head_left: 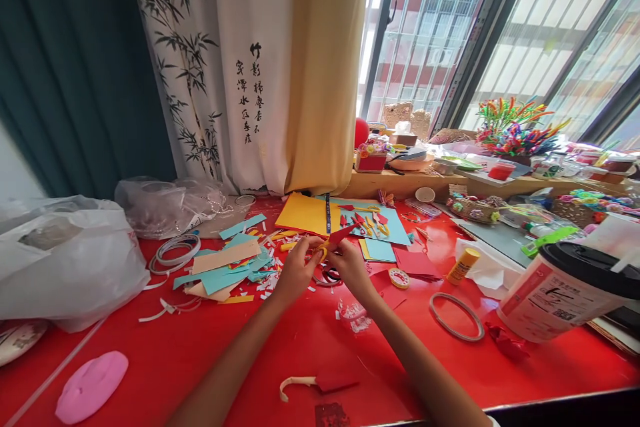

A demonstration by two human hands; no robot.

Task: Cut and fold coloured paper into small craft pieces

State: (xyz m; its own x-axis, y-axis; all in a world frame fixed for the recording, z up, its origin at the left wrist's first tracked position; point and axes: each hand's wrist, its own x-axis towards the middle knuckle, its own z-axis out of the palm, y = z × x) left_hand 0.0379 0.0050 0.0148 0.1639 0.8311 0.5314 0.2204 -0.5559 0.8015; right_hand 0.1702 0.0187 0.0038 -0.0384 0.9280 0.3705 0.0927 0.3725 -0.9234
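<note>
My left hand (303,261) and my right hand (349,263) meet above the middle of the red table. Between their pinched fingers is a small paper craft piece (340,236), a pointed red part with a curled yellow part below it. Fingers hide where the two parts join. Just under my hands lie scissors (331,275), partly covered. Nearer to me rests a similar piece, a red paper cone with a pale curved stem (336,381). Finished-looking red and yellow paper pieces (369,221) lie on a light blue sheet behind my hands.
Paper scraps (235,263) heap on the left, near a white plastic bag (70,260) and a pink lump (93,385). At right are a tape roll (399,278), a glue stick (463,265), a metal-looking ring (456,315) and a large drink cup (565,293).
</note>
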